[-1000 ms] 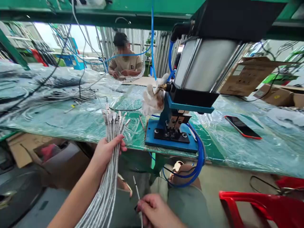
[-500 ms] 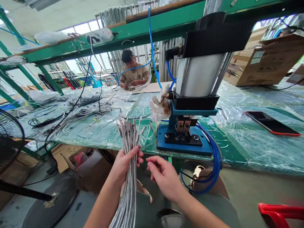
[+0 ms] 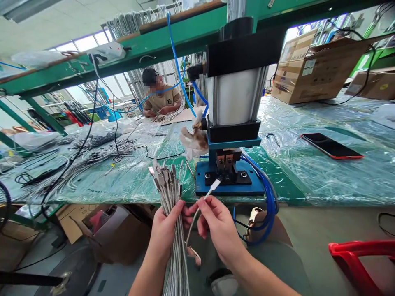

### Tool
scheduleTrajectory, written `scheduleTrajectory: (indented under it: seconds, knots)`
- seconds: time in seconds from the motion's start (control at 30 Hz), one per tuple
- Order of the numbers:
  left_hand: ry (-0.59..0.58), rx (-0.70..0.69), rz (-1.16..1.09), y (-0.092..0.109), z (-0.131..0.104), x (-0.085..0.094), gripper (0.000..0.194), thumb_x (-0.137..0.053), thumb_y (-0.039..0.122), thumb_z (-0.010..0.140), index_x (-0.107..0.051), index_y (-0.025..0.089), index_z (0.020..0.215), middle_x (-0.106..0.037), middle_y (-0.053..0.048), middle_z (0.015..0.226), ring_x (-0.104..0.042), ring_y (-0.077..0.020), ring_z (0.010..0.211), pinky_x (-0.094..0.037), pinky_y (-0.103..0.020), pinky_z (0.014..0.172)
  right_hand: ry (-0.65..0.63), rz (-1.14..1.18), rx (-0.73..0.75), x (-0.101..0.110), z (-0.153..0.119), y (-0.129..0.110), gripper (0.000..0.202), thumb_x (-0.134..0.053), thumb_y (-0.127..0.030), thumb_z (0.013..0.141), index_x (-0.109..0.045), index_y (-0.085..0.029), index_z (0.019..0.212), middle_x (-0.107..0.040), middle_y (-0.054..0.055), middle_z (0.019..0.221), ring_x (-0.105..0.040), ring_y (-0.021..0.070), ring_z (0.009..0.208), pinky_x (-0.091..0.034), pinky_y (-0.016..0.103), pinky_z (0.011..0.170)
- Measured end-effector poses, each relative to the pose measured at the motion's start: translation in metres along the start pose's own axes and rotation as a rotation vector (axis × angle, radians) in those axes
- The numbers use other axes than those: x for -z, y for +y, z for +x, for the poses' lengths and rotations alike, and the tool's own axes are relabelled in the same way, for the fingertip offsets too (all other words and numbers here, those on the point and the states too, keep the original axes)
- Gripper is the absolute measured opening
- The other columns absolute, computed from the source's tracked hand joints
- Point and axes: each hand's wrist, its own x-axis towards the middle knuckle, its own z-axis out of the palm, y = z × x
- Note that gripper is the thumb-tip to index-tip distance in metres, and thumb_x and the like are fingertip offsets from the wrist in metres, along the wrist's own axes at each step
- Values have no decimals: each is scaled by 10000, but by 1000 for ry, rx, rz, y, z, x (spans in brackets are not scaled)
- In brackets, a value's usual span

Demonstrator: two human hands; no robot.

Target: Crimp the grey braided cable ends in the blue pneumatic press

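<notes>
My left hand (image 3: 168, 230) is wrapped round a thick bundle of grey cables (image 3: 177, 263), whose flat metal end pieces fan out above my thumb. Between thumb and fingers, my right hand (image 3: 217, 226) pinches a single cable (image 3: 194, 226) that bends away from the bundle. Its flat silvery end piece (image 3: 215, 185) points up towards the press. That pneumatic press (image 3: 236, 96) stands at the table's front edge, with a white cylinder and a blue base plate (image 3: 200, 187). The end piece appears just in front of the black tooling block; whether it touches cannot be told.
Across the table (image 3: 145, 185) a person (image 3: 160, 98) handles cables. More cables (image 3: 80, 160) lie at left. Right of the press are a hex key (image 3: 274, 139), a phone (image 3: 331, 145) and a cardboard box (image 3: 311, 72). Blue hoses (image 3: 271, 205) loop over the edge near a red frame (image 3: 354, 255).
My right hand has taken hold of one cable and drawn it out to the right of the bundle. The view has shifted right, so the press now appears further left.
</notes>
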Motion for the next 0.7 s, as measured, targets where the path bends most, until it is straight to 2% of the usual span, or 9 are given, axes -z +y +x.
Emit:
scheduleTrajectory:
  seconds: [0.07, 0.13, 0.2, 0.27, 0.4, 0.5, 0.6, 0.7]
  knots:
    - [45, -24, 13, 1, 8, 0, 345, -789, 435, 694, -673, 126, 795, -651, -6, 605, -597, -124, 461, -483, -216, 438, -47, 32, -72, 5, -5, -4, 408, -616, -543, 844, -590, -140, 782, -604, -12, 603, -406, 40, 348, -255, 168, 337]
    - [84, -42, 32, 4, 16, 3, 357, -797, 431, 686, -661, 126, 810, -630, 10, 604, -589, -113, 458, -468, -204, 426, -52, 60, -124, 15, -11, -14, 441, -594, -557, 856, -605, -128, 755, -489, -52, 488, -310, 26, 338, -187, 160, 340]
    - [118, -56, 21, 9, 25, 8, 361, -801, 423, 684, -649, 127, 825, -606, 26, 597, -564, -97, 448, -452, -196, 416, -15, 97, -139, 32, -21, -28, 439, -607, -543, 857, -620, -121, 741, -364, -86, 444, -211, 19, 371, -138, 157, 362]
    - [155, -81, -29, 15, 34, 17, 348, -801, 399, 691, -636, 134, 845, -573, 46, 592, -520, -76, 432, -430, -191, 409, 23, 122, -158, 52, -34, -45, 427, -630, -530, 848, -622, -123, 718, -299, -95, 450, -159, 23, 398, -110, 169, 377]
    - [194, -105, -111, 25, 47, 30, 351, -814, 353, 669, -625, 133, 867, -543, 58, 602, -476, -57, 446, -396, -177, 402, 106, 133, -152, 84, -54, -67, 406, -624, -516, 855, -638, -132, 724, -263, -86, 482, -159, 37, 427, -121, 190, 399]
    - [175, -96, -91, 27, 50, 27, 358, -814, 359, 650, -622, 133, 849, -535, 58, 593, -464, -59, 437, -382, -178, 387, 38, 77, -208, 84, -52, -66, 388, -617, -498, 858, -670, -121, 783, -333, -64, 515, -179, 33, 437, -127, 190, 414]
    - [113, -93, -22, 31, 48, 18, 349, -798, 377, 667, -633, 132, 853, -536, 53, 595, -466, -67, 430, -394, -197, 392, -23, 10, -262, 69, -37, -58, 393, -605, -480, 863, -655, -112, 735, -348, -61, 497, -177, 30, 433, -103, 186, 411]
    - [24, -94, 10, 38, 51, 11, 329, -780, 379, 689, -643, 130, 853, -537, 48, 585, -471, -74, 423, -397, -205, 395, -16, -5, -237, 55, -21, -54, 402, -590, -472, 871, -626, -115, 690, -360, -63, 451, -200, 30, 412, -101, 178, 398]
